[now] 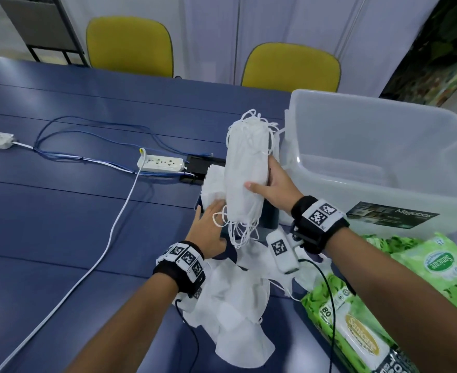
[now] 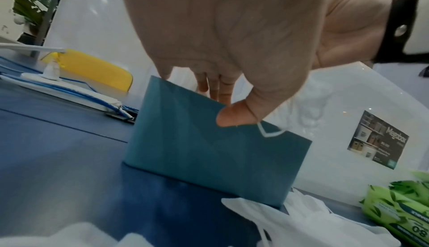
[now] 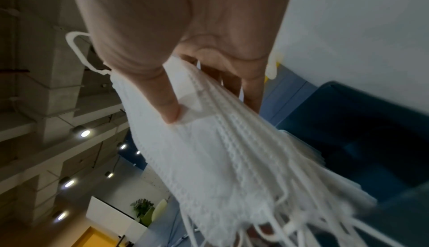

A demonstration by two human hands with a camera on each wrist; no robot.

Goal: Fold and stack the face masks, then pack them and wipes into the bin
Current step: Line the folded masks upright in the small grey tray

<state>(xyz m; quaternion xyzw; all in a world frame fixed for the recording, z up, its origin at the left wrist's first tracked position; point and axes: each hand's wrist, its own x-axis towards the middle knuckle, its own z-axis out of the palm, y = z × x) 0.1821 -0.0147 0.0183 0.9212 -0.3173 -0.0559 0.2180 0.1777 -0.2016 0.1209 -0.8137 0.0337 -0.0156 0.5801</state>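
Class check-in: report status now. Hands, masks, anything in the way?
Right hand grips mask stack, upright over blue box. Left hand holds box rim. Bin empty. Loose masks and wipes on table.

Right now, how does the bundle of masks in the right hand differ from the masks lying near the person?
The held stack is folded flat, aligned and upright in the right hand; the loose masks lie opened and overlapping on the table. The stack's ear loops dangle; the loose masks' mostly hide. Both are white.

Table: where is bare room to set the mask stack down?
Free: blue table left of the white cable, and the bin floor. Crowded: loose masks, teal box and wipes by both hands.
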